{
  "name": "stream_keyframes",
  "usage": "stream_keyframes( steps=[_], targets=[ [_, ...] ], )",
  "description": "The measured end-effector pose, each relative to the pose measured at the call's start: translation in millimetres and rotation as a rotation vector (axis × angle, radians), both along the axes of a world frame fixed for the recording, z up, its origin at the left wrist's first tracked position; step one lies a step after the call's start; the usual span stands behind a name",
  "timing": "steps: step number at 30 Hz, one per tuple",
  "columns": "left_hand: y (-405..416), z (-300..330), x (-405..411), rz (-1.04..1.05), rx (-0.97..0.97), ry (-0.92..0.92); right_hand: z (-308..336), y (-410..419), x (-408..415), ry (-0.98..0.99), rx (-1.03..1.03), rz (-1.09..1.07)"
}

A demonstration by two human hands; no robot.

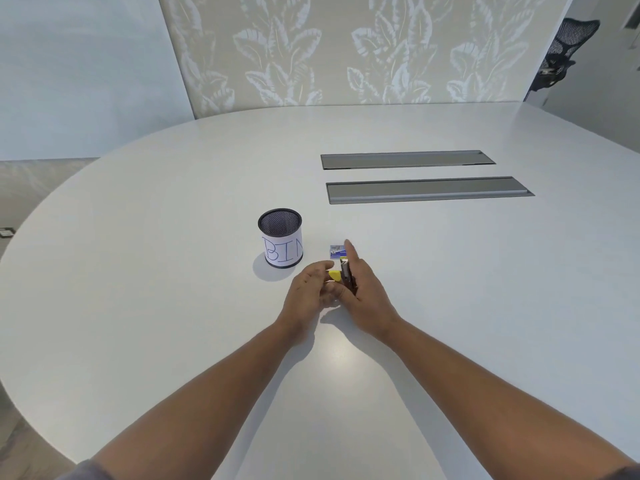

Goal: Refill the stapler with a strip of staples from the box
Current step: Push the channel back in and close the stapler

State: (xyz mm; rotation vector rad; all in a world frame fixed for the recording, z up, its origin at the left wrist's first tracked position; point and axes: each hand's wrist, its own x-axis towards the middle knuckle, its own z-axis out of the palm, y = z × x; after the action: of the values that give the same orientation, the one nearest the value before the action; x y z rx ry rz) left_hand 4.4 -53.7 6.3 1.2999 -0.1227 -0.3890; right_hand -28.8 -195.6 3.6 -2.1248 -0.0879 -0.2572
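Hands' fingers (323, 294) around stapler (344, 275).

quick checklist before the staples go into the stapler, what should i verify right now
1. Stapler held: ok, both the left hand and the right hand are on it, above the table.
2. Stapler opened: ok, it seems; the yellow part is swung away from the dark metal channel.
3. Channel clear of old staples: cannot tell, too small to see.
4. Staple box within reach: ok, it lies on the table just beyond the hands.
5. Staple strip taken out: not ok as far as visible; no strip shows in either hand.
6. Box open: cannot tell.
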Motion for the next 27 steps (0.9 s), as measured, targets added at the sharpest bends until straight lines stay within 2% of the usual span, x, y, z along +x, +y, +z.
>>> stream_keyframes(
  steps=[3,7,11,18,27],
  targets=[
    [-2.2,3.1,-1.5,0.064,0.028,-0.035,-2.0,0.3,0.8,0.023,-0.003,-0.018],
    [1.1,2.7,5.6,0.103,0.396,-0.401,-6.3,3.0,5.6,0.004,-0.179,-0.055],
    [3.8,-0.2,16.8,0.074,0.638,-0.533,-4.0,8.7,5.5,0.001,-0.295,-0.046],
    [-4.4,2.5,20.6,0.049,0.867,-0.554,-0.7,12.7,2.0,0.045,-0.404,-0.084],
    [-7.5,4.3,22.9,0.075,0.912,-0.490,1.6,13.8,3.4,0.108,-0.581,-0.112]
  ],
)
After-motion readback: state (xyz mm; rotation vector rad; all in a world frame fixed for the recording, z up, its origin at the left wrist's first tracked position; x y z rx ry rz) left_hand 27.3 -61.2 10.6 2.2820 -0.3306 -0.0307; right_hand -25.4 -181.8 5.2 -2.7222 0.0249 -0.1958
